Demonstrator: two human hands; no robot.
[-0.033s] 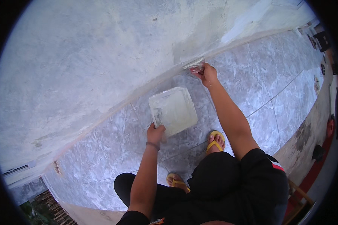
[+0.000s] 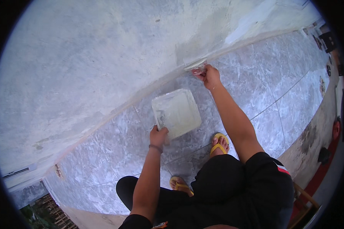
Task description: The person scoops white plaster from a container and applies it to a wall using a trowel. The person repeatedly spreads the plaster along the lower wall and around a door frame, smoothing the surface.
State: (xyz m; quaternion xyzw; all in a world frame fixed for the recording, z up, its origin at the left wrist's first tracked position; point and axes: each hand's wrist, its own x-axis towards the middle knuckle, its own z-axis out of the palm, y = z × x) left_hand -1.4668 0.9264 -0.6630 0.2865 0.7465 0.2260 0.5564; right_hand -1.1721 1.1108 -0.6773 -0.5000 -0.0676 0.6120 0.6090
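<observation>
My left hand (image 2: 159,135) grips the near left corner of a pale, smeared square board (image 2: 176,113) held out over the tiled floor. My right hand (image 2: 211,78) is closed on a putty scraper (image 2: 195,67) with a reddish part and a metal blade coated in pale material. The blade is at the foot of the rough whitish wall (image 2: 103,53), beside a darker damp-looking patch, right where wall and floor meet.
I am on grey marbled tiles (image 2: 275,68), with yellow flip-flops (image 2: 218,143) on my feet. The wall runs diagonally ahead of me. Several dark objects (image 2: 326,42) are at the far right, with a red strip (image 2: 325,160) beyond a stained ledge (image 2: 307,137). Greenery shows lower left.
My right hand and the scraper have shifted very slightly left along the foot of the wall. My left hand and the board look unmoved.
</observation>
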